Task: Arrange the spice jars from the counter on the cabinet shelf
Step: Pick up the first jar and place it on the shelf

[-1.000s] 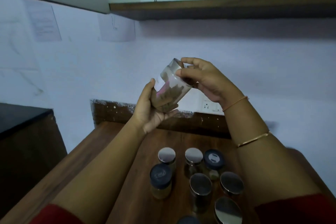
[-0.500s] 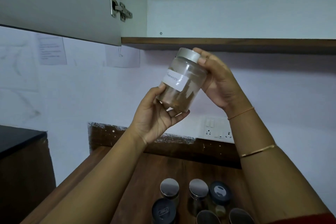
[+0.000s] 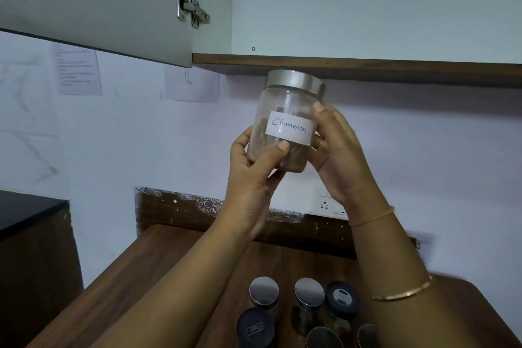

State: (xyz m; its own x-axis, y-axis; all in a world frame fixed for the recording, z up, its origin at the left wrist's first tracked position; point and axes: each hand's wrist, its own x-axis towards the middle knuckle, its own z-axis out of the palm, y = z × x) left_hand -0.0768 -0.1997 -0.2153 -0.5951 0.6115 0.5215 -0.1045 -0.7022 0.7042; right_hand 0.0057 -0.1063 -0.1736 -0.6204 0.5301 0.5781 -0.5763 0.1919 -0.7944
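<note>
The cinnamon jar (image 3: 285,124) has been lifted and righted since a second ago: then tilted with its lid towards the right hand, it is now held nearly upright, label facing the camera, just below the cabinet shelf (image 3: 367,63). It is clasped on both sides, the left hand (image 3: 254,167) wrapped round the base and the right hand (image 3: 336,147) closed on the flank. Placement is judged imminent. Clear glass, a brushed metal lid, a white handwritten label and brown contents are seen. Other round-lidded jars (image 3: 309,292) are left on the wood-grain counter (image 3: 175,271).
</note>
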